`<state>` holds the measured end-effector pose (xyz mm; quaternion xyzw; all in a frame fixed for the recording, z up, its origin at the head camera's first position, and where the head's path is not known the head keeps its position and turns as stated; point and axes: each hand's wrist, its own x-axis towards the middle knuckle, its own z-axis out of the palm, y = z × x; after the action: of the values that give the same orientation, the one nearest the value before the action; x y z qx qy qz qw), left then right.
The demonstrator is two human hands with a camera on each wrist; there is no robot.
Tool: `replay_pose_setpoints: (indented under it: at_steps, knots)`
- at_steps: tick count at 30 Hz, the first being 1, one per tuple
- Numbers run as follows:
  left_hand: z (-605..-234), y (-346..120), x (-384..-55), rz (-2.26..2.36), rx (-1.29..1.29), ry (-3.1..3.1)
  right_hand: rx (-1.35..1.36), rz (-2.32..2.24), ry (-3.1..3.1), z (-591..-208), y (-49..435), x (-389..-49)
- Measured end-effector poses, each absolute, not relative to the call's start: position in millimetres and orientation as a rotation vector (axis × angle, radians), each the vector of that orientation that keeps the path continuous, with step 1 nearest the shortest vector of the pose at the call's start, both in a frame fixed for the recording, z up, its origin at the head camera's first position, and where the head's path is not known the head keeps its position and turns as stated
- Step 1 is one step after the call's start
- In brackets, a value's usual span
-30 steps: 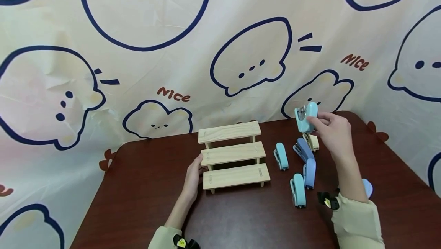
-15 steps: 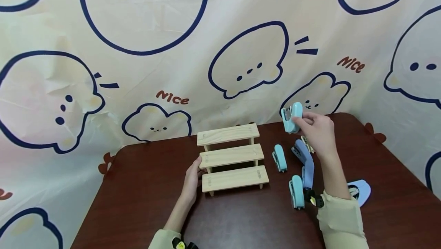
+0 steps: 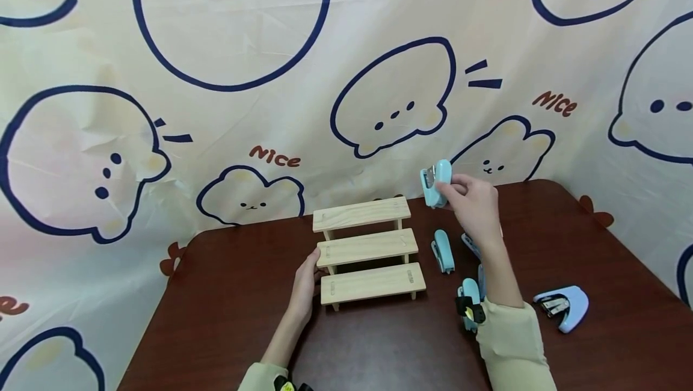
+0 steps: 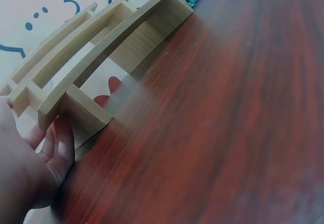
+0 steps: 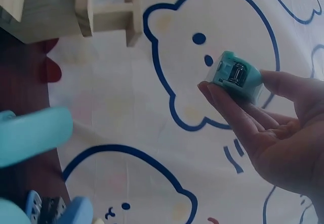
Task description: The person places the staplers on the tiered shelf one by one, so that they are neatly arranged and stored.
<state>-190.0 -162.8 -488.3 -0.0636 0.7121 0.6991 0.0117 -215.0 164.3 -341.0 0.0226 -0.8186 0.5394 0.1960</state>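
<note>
My right hand (image 3: 477,209) pinches a light teal stapler (image 3: 444,175) between thumb and fingers, raised above the back of the table. In the right wrist view the stapler (image 5: 237,76) points its metal end at the camera. My left hand (image 3: 304,286) holds the left end of a three-step wooden rack (image 3: 373,283). The left wrist view has the fingers (image 4: 63,138) bent around the end support under the lowest board. Right of the rack lies a teal stapler (image 3: 443,251), with another teal stapler (image 3: 470,289) nearer, partly covered by the right wrist strap.
Blue staplers (image 3: 471,246) lie mostly hidden behind the right forearm. Farther right, a periwinkle stapler (image 3: 576,308) rests on its side on the dark wooden table (image 3: 227,319). A cartoon-printed cloth (image 3: 260,114) hangs behind the table's back edge.
My right hand has carried the teal stapler leftward, toward the rack. The periwinkle stapler, earlier behind the forearm, is now uncovered, while the blue ones became hidden. The left hand stays at the rack.
</note>
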Motion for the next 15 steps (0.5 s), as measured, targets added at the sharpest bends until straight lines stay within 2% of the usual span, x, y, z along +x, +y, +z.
replay_pose_setpoints:
  at_steps: [15]
  knots:
    - [-487, -163, -190, 2.18, -0.214, 2.221, 0.152, 1.386, -2.306, -359, 139, -231]
